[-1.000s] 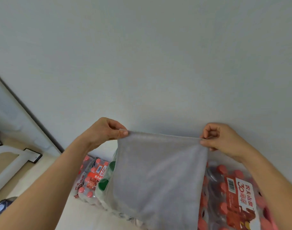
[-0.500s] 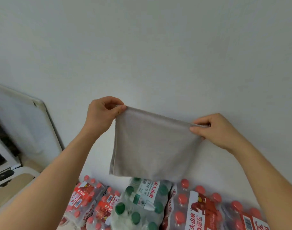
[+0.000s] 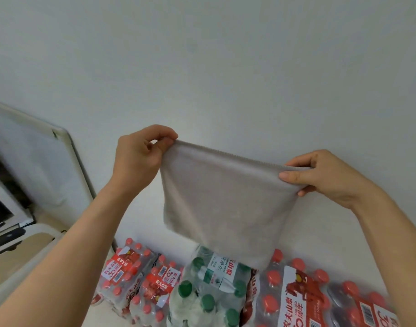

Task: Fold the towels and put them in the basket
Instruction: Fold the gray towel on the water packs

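Holds a towel (image 3: 225,208) up before the wall (image 3: 225,67), above bottle packs (image 3: 202,286). Pinches its top corners, fingers of left hand (image 3: 136,161) clamped on one, of right hand (image 3: 327,175) on the other.

towel (image 3: 225,204): between left hand (image 3: 136,161) and right hand (image 3: 332,178), before wall (image 3: 225,67)
bottle packs (image 3: 214,291): below towel, along wall
board (image 3: 37,161): far left

Bare forearms (image 3: 89,234), bare left hand (image 3: 138,161), bare right hand (image 3: 329,178), short fingernails
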A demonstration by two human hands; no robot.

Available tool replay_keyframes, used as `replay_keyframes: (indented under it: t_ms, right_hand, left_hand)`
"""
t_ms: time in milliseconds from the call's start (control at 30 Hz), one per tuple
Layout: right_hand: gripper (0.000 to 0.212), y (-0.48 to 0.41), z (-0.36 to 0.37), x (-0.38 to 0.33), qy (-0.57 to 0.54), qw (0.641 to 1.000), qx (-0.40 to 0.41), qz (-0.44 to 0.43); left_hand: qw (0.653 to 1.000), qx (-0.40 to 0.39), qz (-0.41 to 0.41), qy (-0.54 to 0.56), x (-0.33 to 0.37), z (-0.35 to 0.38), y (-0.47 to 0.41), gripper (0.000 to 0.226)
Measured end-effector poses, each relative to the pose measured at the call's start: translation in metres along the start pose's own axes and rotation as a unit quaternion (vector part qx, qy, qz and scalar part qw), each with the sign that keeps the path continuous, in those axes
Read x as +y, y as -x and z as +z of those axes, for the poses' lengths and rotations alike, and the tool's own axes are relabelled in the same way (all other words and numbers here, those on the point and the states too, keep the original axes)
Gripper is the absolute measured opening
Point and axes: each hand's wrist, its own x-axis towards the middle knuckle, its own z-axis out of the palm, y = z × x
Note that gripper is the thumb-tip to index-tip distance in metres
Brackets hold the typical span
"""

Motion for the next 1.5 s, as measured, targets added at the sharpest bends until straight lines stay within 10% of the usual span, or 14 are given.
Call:
replay_keyframes:
  t_ms: [400, 500, 700, 900, 1500]
  right_hand:
    - [0.010, -0.029, 0.028, 0.002, -0.104, 0.987, 0.093, -0.080]
    - [0.024, -0.015, 0.017, 0.011, -0.099, 0.989, 0.059, -0.091]
    - [0.046, 0.032, -0.029, 0.110, 0.248, 0.968, -0.046, 0.008]
    - [0.056, 0.107, -0.051, 0.241, 0.366, 0.925, -0.048, 0.090]
    - [0.016, 0.233, -0.113, 0.332, 0.122, 0.940, 0.228, 0.220]
  left_hand:
    - [0.987, 0.009, 0.031, 0.160, 0.021, -0.028, 0.005, 0.039]
    - [0.960, -0.078, 0.015, 0.267, 0.055, -0.018, 0.033, 0.036]
    - [0.848, -0.415, -0.081, 0.319, 0.090, 0.085, 0.167, 0.012]
    - [0.812, -0.510, -0.118, 0.257, 0.116, 0.188, 0.303, 0.014]
    - [0.793, -0.591, 0.120, 0.088, 0.176, 0.312, 0.434, 0.026]
